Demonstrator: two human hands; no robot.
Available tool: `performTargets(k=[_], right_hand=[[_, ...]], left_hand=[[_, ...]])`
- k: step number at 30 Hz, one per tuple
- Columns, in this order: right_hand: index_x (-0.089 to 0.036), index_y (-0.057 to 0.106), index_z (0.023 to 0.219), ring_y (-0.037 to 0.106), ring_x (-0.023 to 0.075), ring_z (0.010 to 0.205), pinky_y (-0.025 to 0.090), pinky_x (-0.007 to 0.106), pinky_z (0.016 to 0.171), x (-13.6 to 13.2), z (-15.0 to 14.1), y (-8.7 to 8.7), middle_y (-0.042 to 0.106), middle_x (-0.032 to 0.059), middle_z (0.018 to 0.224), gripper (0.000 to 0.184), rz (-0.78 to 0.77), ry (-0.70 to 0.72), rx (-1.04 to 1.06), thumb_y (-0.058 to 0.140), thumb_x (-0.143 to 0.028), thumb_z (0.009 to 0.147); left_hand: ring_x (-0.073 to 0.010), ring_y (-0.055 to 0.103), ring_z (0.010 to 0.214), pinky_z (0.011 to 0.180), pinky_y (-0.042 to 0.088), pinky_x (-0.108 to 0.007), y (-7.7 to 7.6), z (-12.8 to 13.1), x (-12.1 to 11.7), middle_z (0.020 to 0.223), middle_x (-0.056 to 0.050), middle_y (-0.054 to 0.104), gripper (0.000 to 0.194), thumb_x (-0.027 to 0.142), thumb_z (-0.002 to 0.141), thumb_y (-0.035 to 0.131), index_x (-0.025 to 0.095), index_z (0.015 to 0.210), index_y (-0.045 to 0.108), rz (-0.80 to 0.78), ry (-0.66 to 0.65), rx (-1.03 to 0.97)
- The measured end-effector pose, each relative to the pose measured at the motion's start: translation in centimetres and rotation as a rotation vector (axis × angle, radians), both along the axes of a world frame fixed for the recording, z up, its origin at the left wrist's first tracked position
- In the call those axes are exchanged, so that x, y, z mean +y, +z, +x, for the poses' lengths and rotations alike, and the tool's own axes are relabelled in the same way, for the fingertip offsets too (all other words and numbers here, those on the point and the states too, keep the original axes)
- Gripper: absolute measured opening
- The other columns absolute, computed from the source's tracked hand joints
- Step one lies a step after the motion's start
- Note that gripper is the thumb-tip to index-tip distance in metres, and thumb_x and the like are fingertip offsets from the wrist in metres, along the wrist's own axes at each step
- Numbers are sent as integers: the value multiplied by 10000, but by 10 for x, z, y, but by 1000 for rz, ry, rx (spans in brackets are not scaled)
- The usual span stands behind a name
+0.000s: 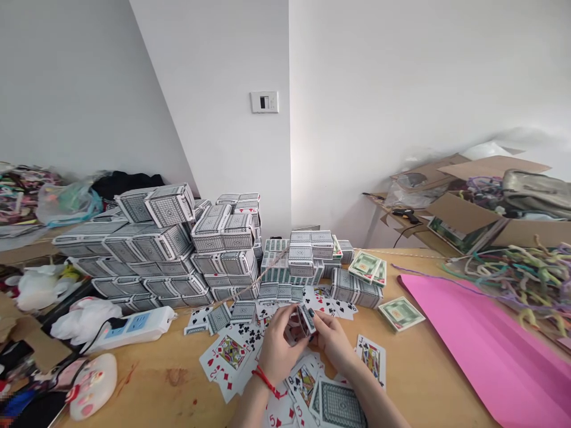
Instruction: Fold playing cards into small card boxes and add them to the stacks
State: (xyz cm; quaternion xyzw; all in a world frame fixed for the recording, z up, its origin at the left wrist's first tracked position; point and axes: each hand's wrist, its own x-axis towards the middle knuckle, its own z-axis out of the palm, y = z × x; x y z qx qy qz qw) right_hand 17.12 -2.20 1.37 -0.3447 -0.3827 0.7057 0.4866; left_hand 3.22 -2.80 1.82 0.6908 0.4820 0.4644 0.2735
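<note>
Near the middle of the table, my left hand and my right hand meet around some playing cards, which stand on edge and look folded. My left fingers and thumb wrap them from the left, while my right fingertips pinch the right side. How many cards are held is hidden by the fingers. Loose face-up cards lie under and around my wrists, among them a jack of clubs right of my right forearm. Face-down cards rest close to the front edge.
Card-covered blocks are stacked high at the left and lower at the centre. Green card boxes sit to the right, beside a pink sheet. A white power strip lies left; pipe cleaners heap at the right.
</note>
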Motion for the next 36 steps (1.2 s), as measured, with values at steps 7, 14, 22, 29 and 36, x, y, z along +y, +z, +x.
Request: performTargets(k=[7, 14, 22, 29, 36], right_hand=[[-163, 668, 884, 567, 155, 619, 440, 271, 592, 1, 2, 9, 643, 32, 690, 380, 7, 42, -12, 645, -475, 667], [-156, 666, 799, 462, 127, 518, 374, 234, 494, 1, 2, 5, 550, -4, 549, 380, 57, -5, -168, 579, -514, 705], [-158, 621, 650, 519, 178, 616, 408, 266, 582, 4, -1, -9, 588, 20, 608, 385, 273, -209, -428, 505, -510, 757], [-181, 634, 930, 583, 224, 654, 448, 314, 614, 5, 2, -17, 654, 55, 696, 364, 248, -411, -566, 652, -419, 655], [-189, 644, 971, 613, 252, 805, 470, 333, 707, 1, 1, -8, 679, 87, 878, 319, 317, -296, -522, 524, -417, 781]], left_hand=[[-240, 503, 1076, 908, 436, -405, -1, 0, 0, 1140, -72, 544, 544, 79, 663, 539, 245, 1177, 468, 22, -40, 150], [-254, 473, 1107, 911, 435, -424, -5, -2, -2, 1183, -73, 505, 565, 96, 684, 526, 262, 1214, 423, -34, -64, 197], [-248, 475, 1096, 915, 428, -424, -7, -2, 0, 1158, -73, 491, 497, 137, 726, 514, 259, 1198, 423, -12, -16, 218], [-261, 461, 1125, 913, 430, -429, -13, -2, 0, 1198, -74, 477, 551, 109, 702, 508, 267, 1222, 415, -14, -29, 289], [-240, 469, 1119, 927, 423, -411, -14, 0, 0, 1182, -64, 488, 562, 69, 679, 496, 254, 1205, 428, -8, 24, 262]])
